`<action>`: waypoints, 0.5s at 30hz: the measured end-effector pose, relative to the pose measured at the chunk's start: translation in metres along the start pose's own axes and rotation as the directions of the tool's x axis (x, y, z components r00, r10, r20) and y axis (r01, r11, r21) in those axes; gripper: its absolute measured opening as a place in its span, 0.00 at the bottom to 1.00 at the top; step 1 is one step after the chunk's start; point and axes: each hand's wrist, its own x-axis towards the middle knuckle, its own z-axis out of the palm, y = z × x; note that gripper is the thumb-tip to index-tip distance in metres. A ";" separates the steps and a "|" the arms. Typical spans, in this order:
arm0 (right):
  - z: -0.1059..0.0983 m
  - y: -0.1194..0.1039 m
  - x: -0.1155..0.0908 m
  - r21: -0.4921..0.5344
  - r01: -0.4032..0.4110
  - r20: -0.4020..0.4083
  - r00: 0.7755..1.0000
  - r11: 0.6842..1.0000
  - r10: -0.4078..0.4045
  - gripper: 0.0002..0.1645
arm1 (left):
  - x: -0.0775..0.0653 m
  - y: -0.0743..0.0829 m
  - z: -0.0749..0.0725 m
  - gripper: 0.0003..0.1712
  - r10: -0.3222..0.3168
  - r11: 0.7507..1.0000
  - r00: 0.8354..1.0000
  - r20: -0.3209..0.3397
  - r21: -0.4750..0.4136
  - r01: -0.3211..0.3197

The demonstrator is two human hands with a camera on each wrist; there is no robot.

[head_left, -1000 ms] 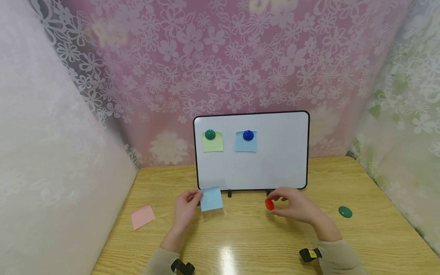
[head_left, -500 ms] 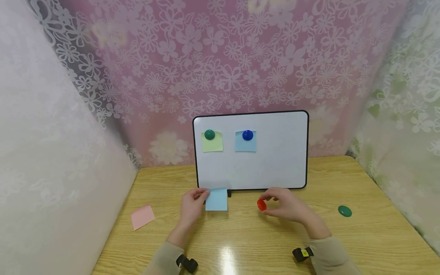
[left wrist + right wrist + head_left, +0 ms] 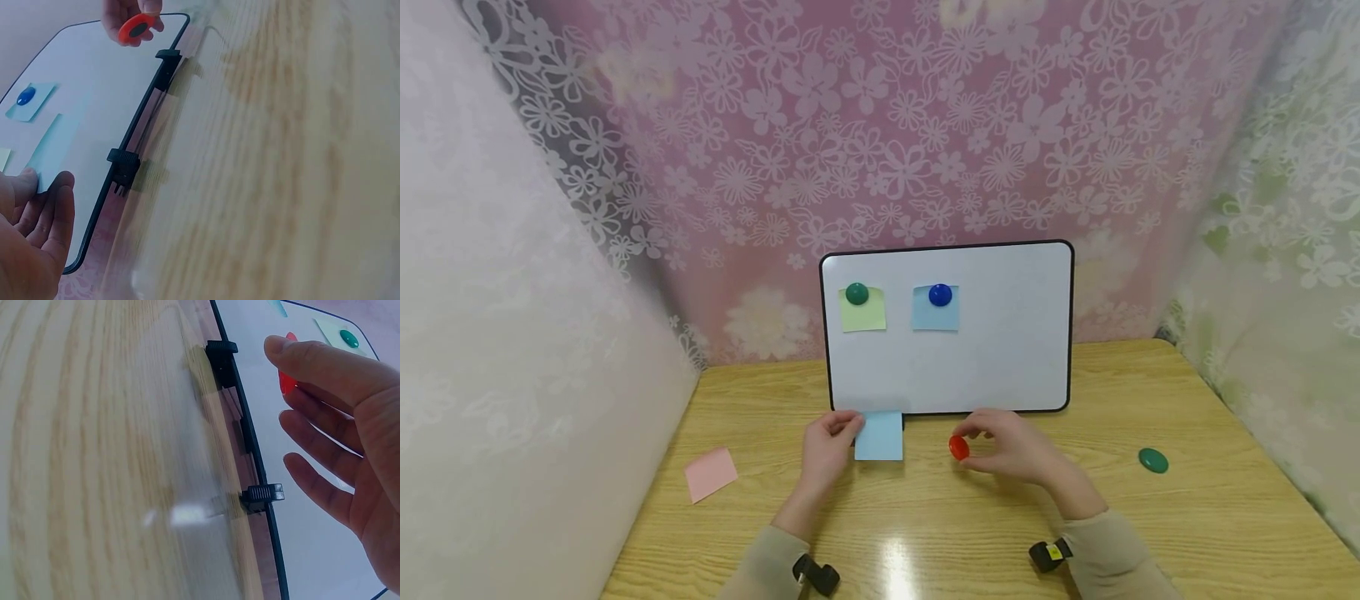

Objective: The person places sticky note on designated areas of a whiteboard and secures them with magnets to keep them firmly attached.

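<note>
My left hand pinches a blue sticky note by its upper left corner, just in front of the whiteboard's lower edge. To the right, my right hand holds a round red magnet between thumb and fingers. In the left wrist view the magnet's dark back shows. The whiteboard stands upright on the table, tilted back. On it a green magnet holds a light green note, and a blue magnet holds another blue note.
A pink sticky note lies on the wooden table at the left. Another green magnet lies at the right. Black feet support the board's lower edge. Patterned curtains surround the table.
My left hand has carried the blue note to the right and the note now hangs straighter. My right hand has moved left with the red magnet, so the two are closer together.
</note>
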 end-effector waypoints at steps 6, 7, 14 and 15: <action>0.004 -0.002 0.003 -0.007 -0.018 0.001 1.000 1.000 0.018 0.21 | -0.001 0.003 0.006 0.12 0.007 1.000 1.000 -0.009 -0.010 -0.007; 0.004 -0.002 0.003 -0.006 -0.018 0.000 1.000 1.000 0.018 0.21 | -0.001 0.003 0.007 0.12 0.010 1.000 1.000 -0.010 -0.009 -0.010; 0.004 -0.004 0.003 -0.018 -0.020 -0.012 1.000 1.000 0.020 0.21 | -0.001 0.005 0.018 0.12 0.046 0.999 0.999 0.009 -0.015 -0.046; 0.004 -0.004 0.002 -0.016 -0.022 -0.016 1.000 1.000 0.022 0.22 | -0.001 0.005 0.020 0.11 0.047 0.999 0.999 0.010 -0.014 -0.046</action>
